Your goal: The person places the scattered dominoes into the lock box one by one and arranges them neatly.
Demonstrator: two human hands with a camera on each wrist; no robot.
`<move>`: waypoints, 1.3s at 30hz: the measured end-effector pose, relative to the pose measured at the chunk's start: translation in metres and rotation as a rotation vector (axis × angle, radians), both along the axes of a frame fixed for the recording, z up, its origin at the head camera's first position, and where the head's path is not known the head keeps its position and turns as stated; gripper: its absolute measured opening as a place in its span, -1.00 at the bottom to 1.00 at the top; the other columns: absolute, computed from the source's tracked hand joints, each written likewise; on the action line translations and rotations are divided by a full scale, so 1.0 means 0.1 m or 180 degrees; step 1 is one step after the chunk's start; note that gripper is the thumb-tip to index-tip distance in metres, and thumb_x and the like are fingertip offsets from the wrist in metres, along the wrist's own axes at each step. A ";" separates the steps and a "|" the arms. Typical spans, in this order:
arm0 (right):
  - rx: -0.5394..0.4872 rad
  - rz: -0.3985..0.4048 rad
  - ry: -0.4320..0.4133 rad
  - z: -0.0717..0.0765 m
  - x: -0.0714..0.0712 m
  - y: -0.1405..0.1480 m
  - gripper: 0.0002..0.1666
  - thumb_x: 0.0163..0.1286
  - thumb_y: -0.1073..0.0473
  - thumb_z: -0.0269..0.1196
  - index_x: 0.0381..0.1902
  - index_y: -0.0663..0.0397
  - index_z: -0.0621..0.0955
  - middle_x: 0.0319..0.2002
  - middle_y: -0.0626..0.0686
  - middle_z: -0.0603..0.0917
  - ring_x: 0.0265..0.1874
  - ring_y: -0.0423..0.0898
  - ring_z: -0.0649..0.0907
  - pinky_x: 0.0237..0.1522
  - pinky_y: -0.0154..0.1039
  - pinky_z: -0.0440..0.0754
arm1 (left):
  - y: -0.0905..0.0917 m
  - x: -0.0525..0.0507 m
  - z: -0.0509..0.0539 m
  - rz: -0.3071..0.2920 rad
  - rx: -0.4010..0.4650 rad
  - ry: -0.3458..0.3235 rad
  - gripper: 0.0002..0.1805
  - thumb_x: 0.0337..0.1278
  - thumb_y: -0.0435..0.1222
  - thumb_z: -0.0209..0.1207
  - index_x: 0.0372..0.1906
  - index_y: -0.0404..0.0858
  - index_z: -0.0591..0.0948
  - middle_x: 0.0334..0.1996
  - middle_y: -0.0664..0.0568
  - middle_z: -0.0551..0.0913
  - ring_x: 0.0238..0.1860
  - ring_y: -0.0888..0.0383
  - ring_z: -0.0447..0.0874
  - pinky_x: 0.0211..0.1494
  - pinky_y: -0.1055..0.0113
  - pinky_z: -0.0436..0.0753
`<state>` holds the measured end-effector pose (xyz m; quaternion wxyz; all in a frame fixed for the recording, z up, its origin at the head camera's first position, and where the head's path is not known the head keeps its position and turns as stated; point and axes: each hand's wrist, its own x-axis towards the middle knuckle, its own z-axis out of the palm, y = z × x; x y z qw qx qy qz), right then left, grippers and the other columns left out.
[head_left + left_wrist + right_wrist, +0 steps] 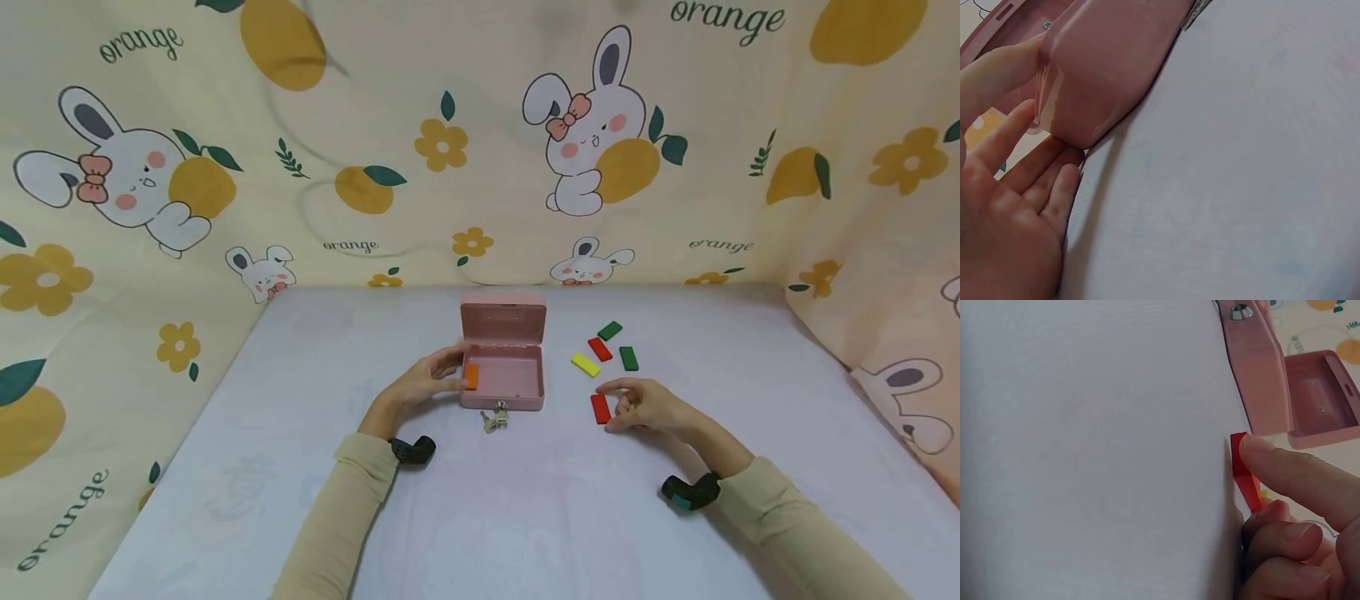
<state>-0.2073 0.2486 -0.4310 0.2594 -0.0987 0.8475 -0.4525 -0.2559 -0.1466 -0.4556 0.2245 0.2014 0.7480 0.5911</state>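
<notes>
A small pink cash box (504,402) stands on the table with its lid (504,323) raised. Inside, against the left wall, lies an orange block (471,376). My left hand (426,379) grips the box's left side; in the left wrist view the thumb reaches the rim while the other fingers are at the side wall. To the right of the box, my right hand (643,406) pinches a flat red block (1242,459) between thumb and forefinger, at or just above the table. Its remaining fingers are curled.
Keys (495,417) hang at the box's front lock. Behind the right hand lie a yellow block (586,365), another red block (600,349) and two green blocks (628,358). A patterned cloth (495,125) rises behind the white tabletop (510,517).
</notes>
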 end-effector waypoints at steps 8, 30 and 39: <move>-0.0152 -0.0052 -0.0002 -0.03 -0.02 0.04 -0.26 0.14 0.24 0.41 0.26 0.36 0.41 -0.61 -0.11 0.45 -0.69 -0.26 0.34 -0.64 -0.47 0.31 | 0.03 -0.01 0.00 0.0098 -0.0048 -0.0124 -0.23 0.19 -0.36 0.22 0.47 -0.15 0.19 0.54 -0.05 0.10 0.55 -0.15 0.05 0.61 -0.09 0.07; -0.0006 -0.0105 0.0217 -0.06 0.03 0.00 -0.30 0.15 0.18 0.42 0.20 0.36 0.46 -0.62 -0.07 0.45 -0.73 -0.26 0.33 -0.66 -0.46 0.32 | 0.00 -0.01 -0.01 0.0051 -0.0106 -0.0121 -0.21 0.19 -0.35 0.23 0.49 -0.19 0.15 0.56 -0.08 0.05 0.56 -0.16 0.01 0.62 -0.08 0.05; -0.0131 -0.0119 0.0222 -0.07 0.01 0.01 -0.28 0.13 0.20 0.42 0.20 0.39 0.45 -0.61 -0.08 0.44 -0.72 -0.27 0.33 -0.66 -0.47 0.30 | 0.01 0.00 0.00 0.0104 -0.0109 -0.0083 -0.24 0.20 -0.37 0.22 0.48 -0.19 0.18 0.55 -0.09 0.06 0.55 -0.17 0.04 0.61 -0.08 0.07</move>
